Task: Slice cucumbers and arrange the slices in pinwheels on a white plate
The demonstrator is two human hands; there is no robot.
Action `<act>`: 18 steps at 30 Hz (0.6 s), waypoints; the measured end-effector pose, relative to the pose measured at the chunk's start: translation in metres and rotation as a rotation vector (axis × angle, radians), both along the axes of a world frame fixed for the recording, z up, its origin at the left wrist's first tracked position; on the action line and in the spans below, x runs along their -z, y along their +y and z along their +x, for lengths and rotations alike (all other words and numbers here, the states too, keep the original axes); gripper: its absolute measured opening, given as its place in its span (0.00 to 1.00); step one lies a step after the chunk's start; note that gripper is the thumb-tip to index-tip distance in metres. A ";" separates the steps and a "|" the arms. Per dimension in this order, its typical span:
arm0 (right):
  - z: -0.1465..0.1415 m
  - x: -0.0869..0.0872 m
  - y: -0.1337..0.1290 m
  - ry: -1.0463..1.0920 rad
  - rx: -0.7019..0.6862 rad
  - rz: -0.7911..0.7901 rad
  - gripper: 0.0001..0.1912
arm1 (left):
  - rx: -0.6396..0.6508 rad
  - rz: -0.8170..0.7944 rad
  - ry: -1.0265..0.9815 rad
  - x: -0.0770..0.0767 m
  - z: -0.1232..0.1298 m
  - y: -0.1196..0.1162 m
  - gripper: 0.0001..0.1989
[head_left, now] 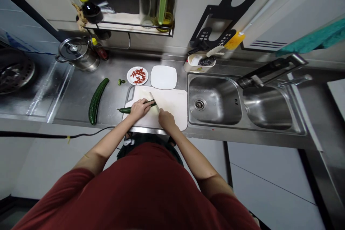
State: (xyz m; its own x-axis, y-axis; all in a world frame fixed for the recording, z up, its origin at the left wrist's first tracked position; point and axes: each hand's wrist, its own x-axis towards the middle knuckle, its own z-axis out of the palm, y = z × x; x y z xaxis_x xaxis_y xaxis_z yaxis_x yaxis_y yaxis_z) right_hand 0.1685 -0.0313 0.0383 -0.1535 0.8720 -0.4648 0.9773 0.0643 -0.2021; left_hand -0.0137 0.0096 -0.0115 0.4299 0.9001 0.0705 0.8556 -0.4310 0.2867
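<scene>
My left hand [140,109] is closed over a cucumber [124,110] that lies across the white cutting board [174,106]. The cucumber's tapered end sticks out to the left of the hand, and its other end shows to the right. A knife [153,100] is in my right hand [166,119], its blade against the cucumber's right end; most of the handle is hidden in the fist. A whole cucumber [97,101] lies on the steel counter to the left. Small green cucumber ends [120,82] rest behind the board.
A plate of chopped red pieces [138,76] and a white square plate [164,77] stand behind the board. To the right is a double sink [215,99] with a faucet [295,81]. A lidded pot [78,54] stands back left, under a rack with bottles [147,3].
</scene>
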 end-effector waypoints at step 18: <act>-0.013 0.012 0.018 0.026 -0.008 0.009 0.14 | -0.005 -0.005 -0.005 -0.001 0.000 0.000 0.18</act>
